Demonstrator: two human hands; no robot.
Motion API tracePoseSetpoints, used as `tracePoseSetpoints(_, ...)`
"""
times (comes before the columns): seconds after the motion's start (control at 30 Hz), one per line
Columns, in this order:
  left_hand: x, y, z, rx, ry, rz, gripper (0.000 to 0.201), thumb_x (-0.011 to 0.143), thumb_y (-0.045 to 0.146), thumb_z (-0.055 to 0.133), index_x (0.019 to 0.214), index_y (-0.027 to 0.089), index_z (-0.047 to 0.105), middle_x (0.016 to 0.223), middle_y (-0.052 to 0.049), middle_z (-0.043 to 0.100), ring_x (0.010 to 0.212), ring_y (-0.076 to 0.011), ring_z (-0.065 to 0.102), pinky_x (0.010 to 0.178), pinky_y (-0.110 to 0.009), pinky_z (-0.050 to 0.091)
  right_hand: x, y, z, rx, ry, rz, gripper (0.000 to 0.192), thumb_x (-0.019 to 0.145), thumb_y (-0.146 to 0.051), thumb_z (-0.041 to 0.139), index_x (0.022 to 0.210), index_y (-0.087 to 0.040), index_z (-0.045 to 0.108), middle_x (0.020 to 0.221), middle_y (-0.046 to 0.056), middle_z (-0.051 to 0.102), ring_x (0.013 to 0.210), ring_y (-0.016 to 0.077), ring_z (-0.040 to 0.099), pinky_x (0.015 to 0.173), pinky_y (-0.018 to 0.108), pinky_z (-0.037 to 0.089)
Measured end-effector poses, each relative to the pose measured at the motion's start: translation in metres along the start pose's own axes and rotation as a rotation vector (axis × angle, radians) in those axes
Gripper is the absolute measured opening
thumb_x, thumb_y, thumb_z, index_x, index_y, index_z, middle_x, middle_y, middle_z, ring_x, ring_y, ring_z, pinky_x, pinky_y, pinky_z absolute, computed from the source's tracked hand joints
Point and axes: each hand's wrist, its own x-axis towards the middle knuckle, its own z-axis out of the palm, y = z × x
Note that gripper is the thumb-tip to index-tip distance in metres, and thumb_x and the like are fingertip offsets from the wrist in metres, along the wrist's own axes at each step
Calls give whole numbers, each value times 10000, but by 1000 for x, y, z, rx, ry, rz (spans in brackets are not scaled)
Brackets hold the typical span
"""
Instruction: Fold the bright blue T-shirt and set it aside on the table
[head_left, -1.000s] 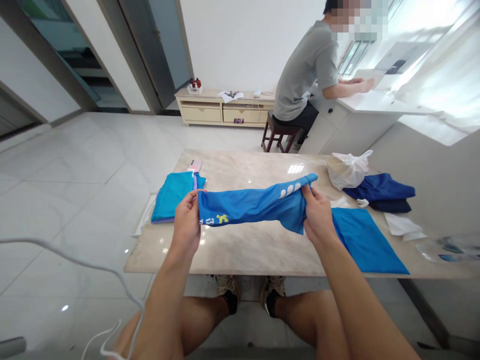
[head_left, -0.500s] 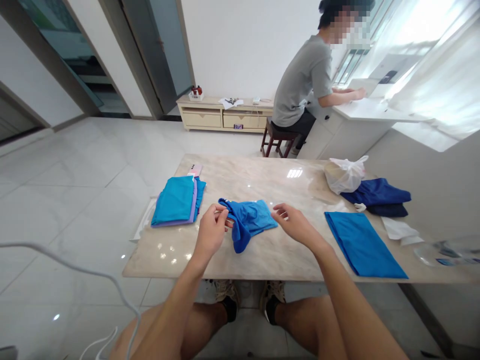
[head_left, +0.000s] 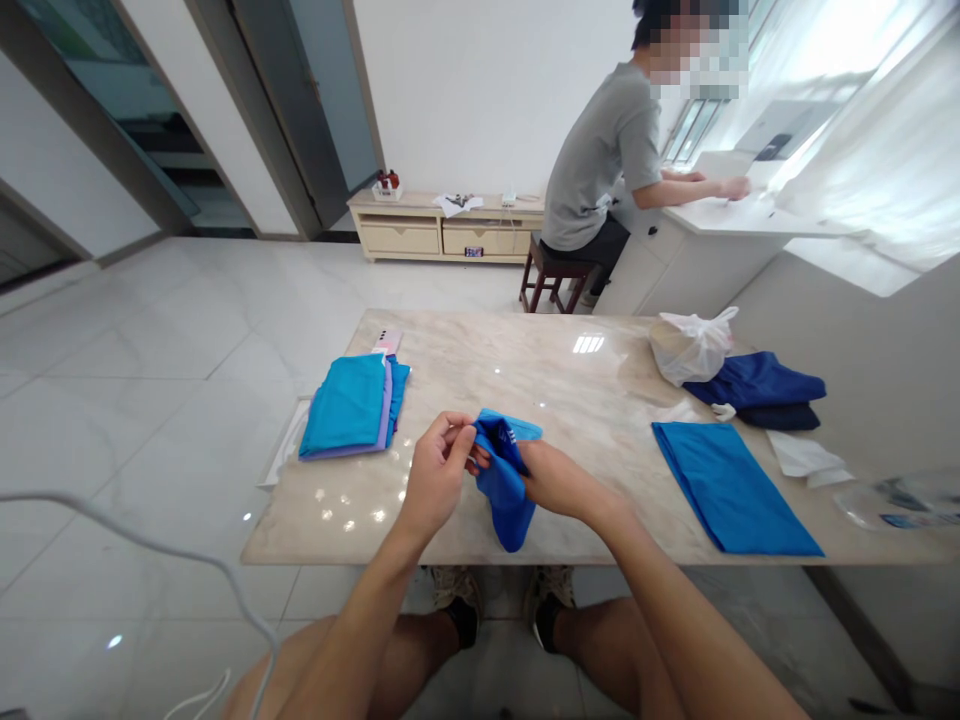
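Observation:
Pinched between thumb and fingers, the edge of a blue cloth (head_left: 506,490) is in my left hand (head_left: 441,465). The cloth is raised over the near middle of the marble-look table (head_left: 322,535), its dark blue part hanging down and small white marks showing near its top. A lighter blue part (head_left: 517,427) shows behind it. My right hand (head_left: 559,478) grips the cloth from the right, its fingertips hidden by the fabric. To the left lies a folded stack of teal and purple cloth (head_left: 345,400); a folded blue cloth (head_left: 731,490) lies to the right.
A pink phone (head_left: 388,341) lies behind the stack. At the right are a white plastic bag (head_left: 691,345), navy cloth (head_left: 772,385), tissues (head_left: 806,455) and a clear bottle (head_left: 892,500). Beyond the table, a person in grey (head_left: 592,160) sits on a stool (head_left: 559,270).
My right hand has moved left and down onto the cloth and taken hold of it. My left hand has shifted slightly right, and the cloth is gathered and lifted, hanging nearer the front edge.

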Motion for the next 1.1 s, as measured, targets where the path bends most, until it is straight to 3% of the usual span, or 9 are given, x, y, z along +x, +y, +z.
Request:
tracePoseSetpoints(0.13,4,3,-12,17,122,14,452,897,620,795,1003,209,642,702,-15,717,675,-194,719,580,-266,531,0,4,-20,-5,34,28,196,945,-189,585,909,-216,775,892,62,805,805,222,698,771,315,488)
tracePoseSetpoints(0.3,12,0,-34,121,288,42,432,912,620,756,1016,205,697,839,-46,737,797,-216,729,649,-296,560,-1,10,-38,173,347,97,241,920,-288,568,942,-210,795,846,36,782,791,218,679,771,330,501)
tracePoseSetpoints(0.4,13,-4,-40,380,336,150,306,914,509,757,1004,218,733,1071,-101,760,1083,-281,729,871,-387,608,0,7,-38,401,488,116,261,873,-367,610,949,-206,801,822,22,768,760,208,653,721,322,508)
tracePoseSetpoints(0.5,6,-2,-32,548,280,284,291,918,405,783,1152,236,744,1293,-118,749,1319,-309,666,1133,-465,533,1,-3,-34,599,458,125,278,843,-429,685,944,-201,809,801,21,764,730,197,641,671,307,511)
tracePoseSetpoints(0.6,-3,2,-17,533,73,300,453,958,415,789,1367,251,687,1433,-118,723,1386,-300,655,1207,-464,490,0,-16,-31,673,349,134,246,828,-415,731,923,-204,816,782,21,758,726,195,650,642,291,511)
tracePoseSetpoints(0.7,-9,2,-3,622,-108,262,567,909,424,857,1417,257,669,1436,-117,737,1348,-314,682,1173,-452,507,-2,-28,-31,703,268,125,231,834,-415,745,907,-207,813,804,24,766,741,191,658,635,276,508)
tracePoseSetpoints(0.9,-12,-7,-2,1261,-350,92,112,929,207,699,1007,215,780,1068,-153,819,1091,-373,765,994,-477,526,-9,-33,-44,828,268,125,290,822,-494,794,809,-209,744,743,10,730,681,170,633,634,269,503)
tracePoseSetpoints(1.0,-9,-6,-14,1367,-279,-84,122,929,214,673,928,226,794,1010,-157,827,973,-346,784,861,-405,525,-12,-17,-54,808,400,175,341,821,-551,793,817,-214,734,693,3,705,626,171,604,587,269,468)
tracePoseSetpoints(1.1,-2,-3,-30,1289,-81,-97,144,929,258,673,926,256,817,959,-128,836,897,-318,776,769,-356,500,-15,7,-64,452,582,189,279,837,-504,772,821,-226,765,696,16,710,679,200,628,615,284,463)
